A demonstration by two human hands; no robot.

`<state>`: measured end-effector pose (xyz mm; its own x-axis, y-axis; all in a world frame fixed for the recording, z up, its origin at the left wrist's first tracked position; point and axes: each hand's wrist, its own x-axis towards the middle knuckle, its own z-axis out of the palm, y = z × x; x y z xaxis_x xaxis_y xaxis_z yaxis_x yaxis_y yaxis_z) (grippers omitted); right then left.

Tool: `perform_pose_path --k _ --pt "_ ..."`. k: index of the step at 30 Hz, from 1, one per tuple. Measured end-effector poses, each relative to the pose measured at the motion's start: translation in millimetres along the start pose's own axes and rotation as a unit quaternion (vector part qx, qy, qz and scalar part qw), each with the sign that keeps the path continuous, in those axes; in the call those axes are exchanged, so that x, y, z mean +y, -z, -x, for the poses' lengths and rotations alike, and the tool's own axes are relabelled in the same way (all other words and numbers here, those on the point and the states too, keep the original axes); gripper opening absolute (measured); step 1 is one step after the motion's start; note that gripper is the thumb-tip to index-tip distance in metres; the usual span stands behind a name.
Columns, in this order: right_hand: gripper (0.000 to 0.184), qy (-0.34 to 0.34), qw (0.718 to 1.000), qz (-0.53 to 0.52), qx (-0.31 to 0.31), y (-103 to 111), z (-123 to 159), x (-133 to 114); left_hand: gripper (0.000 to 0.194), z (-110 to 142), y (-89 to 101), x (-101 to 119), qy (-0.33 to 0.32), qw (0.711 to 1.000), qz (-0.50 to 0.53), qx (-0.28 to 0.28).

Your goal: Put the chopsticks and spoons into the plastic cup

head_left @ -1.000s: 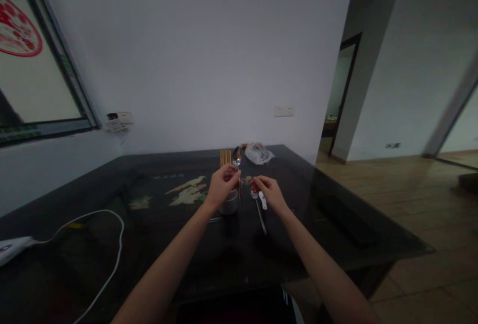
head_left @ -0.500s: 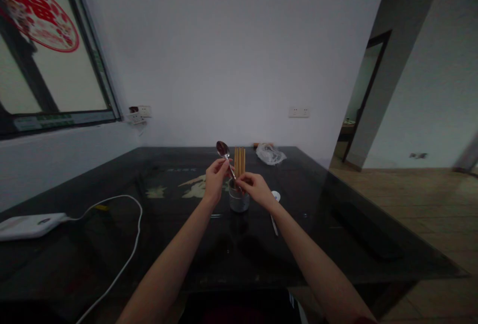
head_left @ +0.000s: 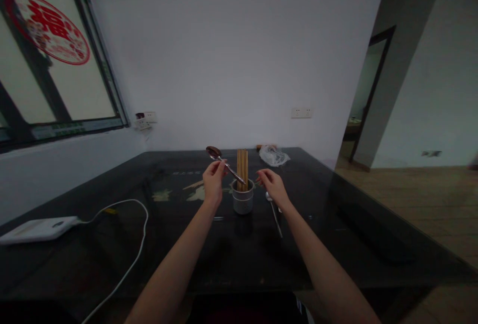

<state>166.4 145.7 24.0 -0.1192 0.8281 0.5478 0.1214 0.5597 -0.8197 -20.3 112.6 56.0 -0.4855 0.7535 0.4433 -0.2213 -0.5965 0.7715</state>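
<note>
My left hand is closed on a metal spoon, with the bowl pointing up and left. The spoon's handle end slants down to the right, in front of the chopsticks. Those wooden chopsticks stand upright in a grey cup on the table. To the right of the cup, my right hand hovers with bent fingers slightly apart and nothing visible in them. Below it on the table lies a thin, long-handled spoon. A white object seen there earlier is mostly hidden by my right hand and forearm.
On the dark glossy table, a crumpled clear plastic bag lies at the back. A white device with a white cable is at the left. A long dark object rests at the right.
My right hand came over to the spoon's handle by the cup, then let go and drew back to the right. My left hand moved the spoon left of the chopsticks and tilted it lower.
</note>
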Motion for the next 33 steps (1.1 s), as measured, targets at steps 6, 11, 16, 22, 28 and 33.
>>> perform_pose_path --k 6,11,16,22,28,33 --pt "0.056 -0.045 0.996 0.026 -0.068 -5 0 26 0.026 1 3.5 -6 -0.038 0.993 -0.11 -0.014" --pt "0.07 -0.093 0.989 0.02 -0.116 -15 9 32 0.023 1 6.4 -21 -0.058 0.986 -0.145 -0.056" --pt "0.062 -0.098 0.985 -0.02 -0.137 -18 10 29 0.024 0 10.3 -32 -0.034 0.983 -0.164 -0.08" --pt "0.055 -0.125 0.981 -0.045 -0.141 -20 10 32 0.025 -4 14.8 -45 -0.008 0.984 -0.145 -0.101" --pt "0.049 -0.144 0.975 -0.054 -0.158 -17 9 29 0.024 -5 16.3 -47 0.026 0.984 -0.148 -0.099" --pt "0.048 -0.159 0.966 -0.073 -0.191 -7 10 19 0.026 -4 16.5 -45 0.04 0.983 -0.154 -0.092"
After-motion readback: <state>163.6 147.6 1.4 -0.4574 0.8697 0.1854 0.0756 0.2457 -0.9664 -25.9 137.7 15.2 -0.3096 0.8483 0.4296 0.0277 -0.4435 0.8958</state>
